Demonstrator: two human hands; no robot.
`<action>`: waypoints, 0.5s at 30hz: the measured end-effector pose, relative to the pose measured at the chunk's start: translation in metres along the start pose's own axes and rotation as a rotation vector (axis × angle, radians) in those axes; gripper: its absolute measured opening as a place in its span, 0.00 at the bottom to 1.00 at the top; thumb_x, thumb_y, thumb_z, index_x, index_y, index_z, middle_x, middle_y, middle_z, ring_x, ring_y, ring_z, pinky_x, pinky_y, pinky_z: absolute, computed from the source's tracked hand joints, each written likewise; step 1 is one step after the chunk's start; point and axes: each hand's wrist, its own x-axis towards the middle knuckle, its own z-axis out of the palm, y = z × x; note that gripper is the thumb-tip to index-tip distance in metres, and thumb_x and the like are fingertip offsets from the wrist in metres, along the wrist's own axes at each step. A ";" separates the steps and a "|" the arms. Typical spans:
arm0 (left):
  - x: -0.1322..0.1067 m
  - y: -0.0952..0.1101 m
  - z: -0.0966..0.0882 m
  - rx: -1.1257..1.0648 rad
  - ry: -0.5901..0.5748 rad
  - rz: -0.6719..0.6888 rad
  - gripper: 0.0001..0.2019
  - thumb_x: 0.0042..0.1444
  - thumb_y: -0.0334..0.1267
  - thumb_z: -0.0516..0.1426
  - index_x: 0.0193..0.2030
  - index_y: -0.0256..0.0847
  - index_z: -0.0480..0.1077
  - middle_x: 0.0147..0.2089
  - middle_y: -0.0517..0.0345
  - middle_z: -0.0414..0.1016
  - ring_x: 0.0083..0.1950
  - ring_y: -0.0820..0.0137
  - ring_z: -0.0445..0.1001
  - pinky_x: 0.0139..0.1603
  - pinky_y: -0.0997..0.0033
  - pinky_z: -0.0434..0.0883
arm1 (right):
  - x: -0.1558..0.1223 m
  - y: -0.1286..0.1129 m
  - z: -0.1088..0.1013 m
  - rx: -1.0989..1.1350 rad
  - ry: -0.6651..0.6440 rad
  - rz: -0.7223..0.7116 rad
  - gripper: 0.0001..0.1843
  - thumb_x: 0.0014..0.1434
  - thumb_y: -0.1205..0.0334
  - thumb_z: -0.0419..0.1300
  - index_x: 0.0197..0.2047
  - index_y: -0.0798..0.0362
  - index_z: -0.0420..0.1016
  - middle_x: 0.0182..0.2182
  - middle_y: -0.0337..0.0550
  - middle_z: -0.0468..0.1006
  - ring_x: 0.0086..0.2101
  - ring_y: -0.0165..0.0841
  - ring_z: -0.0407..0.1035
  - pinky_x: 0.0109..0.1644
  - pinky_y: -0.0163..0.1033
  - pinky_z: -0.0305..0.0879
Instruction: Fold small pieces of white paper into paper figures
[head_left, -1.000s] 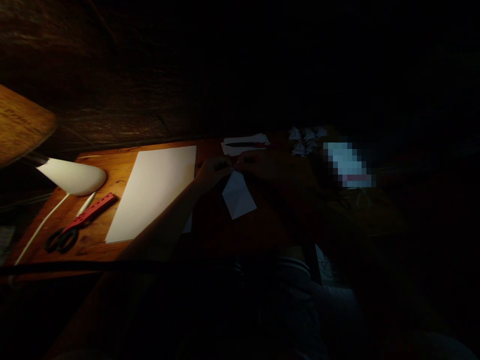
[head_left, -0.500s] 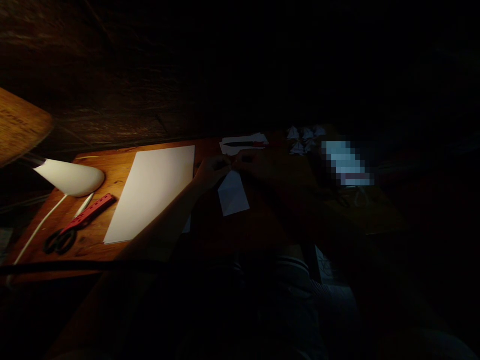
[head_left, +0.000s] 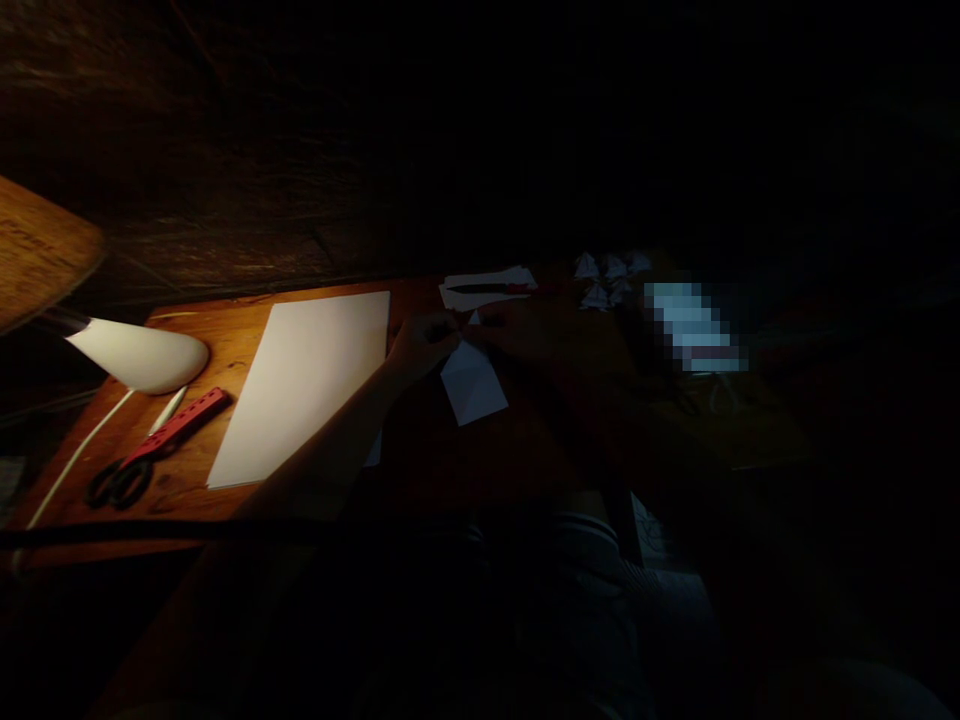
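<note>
The scene is very dark, lit only from the left. My left hand [head_left: 424, 345] and my right hand [head_left: 517, 335] meet at the top edge of a small folded white paper [head_left: 472, 385], both pinching it above the wooden table [head_left: 240, 310]. The paper hangs down from the fingers toward me. My left forearm crosses the corner of a large white sheet [head_left: 307, 385] that lies flat to the left. My right arm is nearly lost in shadow.
A white lamp head [head_left: 135, 355] glows at the far left with its cord [head_left: 75, 460]. Scissors [head_left: 120, 480], a red ruler [head_left: 184, 420] and a pen [head_left: 171, 408] lie beside it. More paper with a dark pen [head_left: 487, 288] and several small folded pieces [head_left: 607, 275] sit at the back.
The small folded paper has swung slightly between my fingers, turning left and then back right. Both hands stay at its top edge.
</note>
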 end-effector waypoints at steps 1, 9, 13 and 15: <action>0.000 0.000 0.000 0.004 -0.001 0.007 0.09 0.52 0.38 0.63 0.25 0.40 0.69 0.24 0.65 0.65 0.26 0.76 0.61 0.28 0.73 0.58 | 0.000 0.000 0.000 0.002 -0.001 -0.013 0.19 0.57 0.57 0.71 0.22 0.51 0.68 0.22 0.33 0.66 0.27 0.28 0.58 0.32 0.36 0.55; -0.001 0.007 0.001 -0.002 -0.009 -0.018 0.09 0.54 0.38 0.62 0.25 0.41 0.70 0.22 0.64 0.64 0.25 0.75 0.60 0.28 0.73 0.58 | 0.000 0.004 -0.003 0.166 0.109 0.007 0.19 0.57 0.55 0.70 0.24 0.50 0.66 0.23 0.33 0.66 0.27 0.28 0.60 0.31 0.37 0.56; 0.000 0.007 0.000 -0.009 0.012 -0.001 0.09 0.54 0.38 0.61 0.26 0.40 0.70 0.24 0.62 0.68 0.27 0.75 0.63 0.29 0.73 0.59 | 0.003 0.005 -0.002 0.224 0.153 0.013 0.17 0.54 0.55 0.72 0.24 0.50 0.69 0.24 0.35 0.69 0.28 0.29 0.63 0.33 0.37 0.61; 0.000 0.005 -0.001 -0.008 0.013 0.015 0.08 0.54 0.38 0.61 0.26 0.40 0.71 0.25 0.62 0.69 0.28 0.75 0.65 0.30 0.73 0.60 | 0.004 0.006 -0.003 0.258 0.225 0.017 0.17 0.54 0.56 0.70 0.23 0.49 0.67 0.24 0.35 0.69 0.28 0.30 0.62 0.32 0.37 0.61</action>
